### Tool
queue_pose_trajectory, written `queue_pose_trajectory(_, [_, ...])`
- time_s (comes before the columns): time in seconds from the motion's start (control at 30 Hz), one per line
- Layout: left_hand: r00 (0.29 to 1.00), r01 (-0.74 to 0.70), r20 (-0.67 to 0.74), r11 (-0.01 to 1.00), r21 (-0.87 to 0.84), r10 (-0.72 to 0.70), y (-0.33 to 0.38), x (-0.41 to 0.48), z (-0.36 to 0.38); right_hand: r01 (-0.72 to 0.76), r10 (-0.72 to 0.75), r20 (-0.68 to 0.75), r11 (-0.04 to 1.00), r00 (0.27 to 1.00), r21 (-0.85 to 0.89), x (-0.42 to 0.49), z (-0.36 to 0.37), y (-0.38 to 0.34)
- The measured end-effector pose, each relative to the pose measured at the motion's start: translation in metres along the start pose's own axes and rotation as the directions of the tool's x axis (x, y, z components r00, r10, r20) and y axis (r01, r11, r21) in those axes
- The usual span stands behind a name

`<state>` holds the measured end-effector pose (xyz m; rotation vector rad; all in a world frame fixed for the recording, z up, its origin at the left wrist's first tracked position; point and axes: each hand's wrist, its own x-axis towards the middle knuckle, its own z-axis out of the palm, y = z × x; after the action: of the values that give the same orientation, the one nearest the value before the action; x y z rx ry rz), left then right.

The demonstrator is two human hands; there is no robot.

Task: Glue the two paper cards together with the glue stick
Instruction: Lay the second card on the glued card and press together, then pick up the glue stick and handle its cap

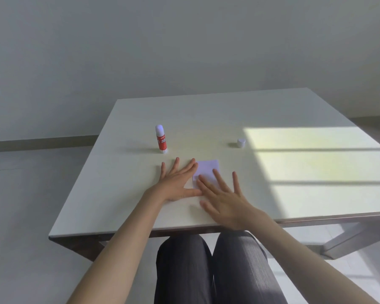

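A pale lilac paper card (pixel 207 168) lies flat on the white table (pixel 228 110); I make out only one card, so I cannot tell if a second lies under it. My left hand (pixel 177 181) rests flat with fingers spread, its fingertips touching the card's left edge. My right hand (pixel 223 195) lies flat too, its index and middle fingers pressing on the card's near part. A red and white glue stick (pixel 161 139) stands upright and uncapped behind my left hand. Its white cap (pixel 241 143) sits apart, far to the right.
A bright patch of sunlight (pixel 316 167) covers the table's right half. The table's near edge (pixel 140 232) runs just above my knees. Grey floor surrounds the table on the left and behind.
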<state>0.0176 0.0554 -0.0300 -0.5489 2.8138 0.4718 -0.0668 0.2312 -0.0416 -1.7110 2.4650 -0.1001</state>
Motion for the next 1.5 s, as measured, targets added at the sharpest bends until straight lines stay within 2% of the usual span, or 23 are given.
queue_pose_trajectory(0.27, [1.000,-0.005,0.023,1.000,0.022,0.005,0.000,-0.001,0.001,-0.152,0.152,0.005,0.988,0.988,-0.018,0.022,-0.009,0.033])
queue_pose_trajectory(0.37, [0.990,-0.045,-0.143,0.961,-0.273,0.005,0.000,-0.008,0.002,-0.139,0.138,-0.030,0.990,0.990,-0.019,0.021,-0.002,0.035])
queue_pose_trajectory(0.4, [0.948,-0.068,-0.307,0.890,-0.451,-0.083,0.000,-0.011,0.001,-0.136,0.135,-0.044,0.991,0.990,-0.017,0.021,-0.001,0.036])
queue_pose_trajectory(0.43, [0.840,-0.101,-0.479,0.794,-0.600,-0.255,-0.001,-0.014,0.000,-0.133,0.132,-0.066,0.991,0.989,-0.008,0.021,0.000,0.037])
queue_pose_trajectory(0.47, [0.671,-0.122,-0.583,0.708,-0.696,-0.458,-0.004,-0.015,-0.004,-0.129,0.130,-0.096,0.992,0.987,0.010,0.020,0.000,0.037])
queue_pose_trajectory(0.5, [0.523,-0.125,-0.599,0.641,-0.757,-0.606,-0.008,-0.014,-0.009,-0.126,0.131,-0.131,0.991,0.983,0.049,0.019,0.000,0.037])
queue_pose_trajectory(0.53, [0.460,-0.101,-0.570,0.598,-0.795,-0.681,-0.013,-0.010,-0.017,-0.123,0.142,-0.168,0.986,0.976,0.116,0.018,0.000,0.036])
queue_pose_trajectory(0.67, [0.502,0.066,-0.479,0.584,-0.809,-0.720,-0.025,0.024,-0.039,-0.083,0.203,-0.272,0.915,0.941,0.396,0.016,-0.006,0.038])
queue_pose_trajectory(0.83, [0.509,0.003,-0.520,0.606,-0.796,-0.686,-0.021,0.045,-0.047,-0.067,0.241,-0.330,0.885,0.912,0.461,0.014,-0.007,0.038])
queue_pose_trajectory(0.87, [0.520,-0.002,-0.492,0.574,-0.819,-0.699,-0.019,0.045,-0.048,-0.067,0.256,-0.352,0.880,0.900,0.470,0.015,-0.008,0.038])
queue_pose_trajectory(0.93, [0.628,-0.116,-0.400,0.428,-0.896,-0.667,-0.011,0.040,-0.052,-0.060,0.339,-0.425,0.835,0.839,0.547,0.021,-0.017,0.032])
queue_pose_trajectory(1.0, [0.760,-0.264,-0.354,0.240,-0.934,-0.545,0.003,0.032,-0.055,-0.053,0.506,-0.393,0.661,0.768,0.748,0.032,-0.033,0.021])
queue_pose_trajectory(1.07, [0.830,-0.371,-0.372,0.086,-0.925,-0.416,0.017,0.025,-0.056,-0.056,0.533,-0.095,0.261,0.841,0.964,0.047,-0.055,0.010])
queue_pose_trajectory(1.1, [0.846,-0.397,-0.384,0.043,-0.917,-0.370,0.023,0.021,-0.055,-0.109,0.431,0.090,0.019,0.898,0.994,0.053,-0.063,0.006])
queue_pose_trajectory(1.17, [0.863,-0.413,-0.390,-0.004,-0.911,-0.320,0.028,0.014,-0.056,-0.223,0.195,0.306,-0.355,0.932,0.908,0.058,-0.074,-0.001])
queue_pose_trajectory(1.27, [0.870,-0.418,-0.387,-0.041,-0.908,-0.304,0.028,0.007,-0.059,-0.193,0.131,0.337,-0.608,0.932,0.770,0.060,-0.075,-0.007])
queue_pose_trajectory(1.3, [0.867,-0.419,-0.385,-0.046,-0.907,-0.317,0.029,0.005,-0.060,-0.117,0.169,0.272,-0.607,0.947,0.786,0.060,-0.074,-0.008])
queue_pose_trajectory(1.33, [0.862,-0.418,-0.381,-0.044,-0.907,-0.335,0.030,0.004,-0.061,0.004,0.254,0.136,-0.485,0.958,0.874,0.060,-0.070,-0.012])
queue_pose_trajectory(1.37, [0.858,-0.415,-0.375,-0.043,-0.909,-0.350,0.032,0.003,-0.061,0.152,0.366,-0.073,-0.193,0.928,0.969,0.059,-0.065,-0.015])
queue_pose_trajectory(1.4, [0.857,-0.411,-0.370,-0.044,-0.911,-0.359,0.034,0.003,-0.061,0.260,0.431,-0.342,0.238,0.835,0.936,0.057,-0.059,-0.016])
queue_pose_trajectory(1.43, [0.856,-0.410,-0.369,-0.042,-0.911,-0.362,0.036,0.002,-0.061,0.283,0.366,-0.589,0.620,0.721,0.732,0.055,-0.053,-0.017])
queue_pose_trajectory(1.47, [0.855,-0.411,-0.371,-0.038,-0.911,-0.361,0.037,0.002,-0.060,0.265,0.227,-0.740,0.835,0.633,0.482,0.054,-0.049,-0.016])
queue_pose_trajectory(1.5, [0.854,-0.413,-0.375,-0.034,-0.910,-0.360,0.038,0.001,-0.059,0.240,0.131,-0.793,0.913,0.595,0.331,0.054,-0.047,-0.015])
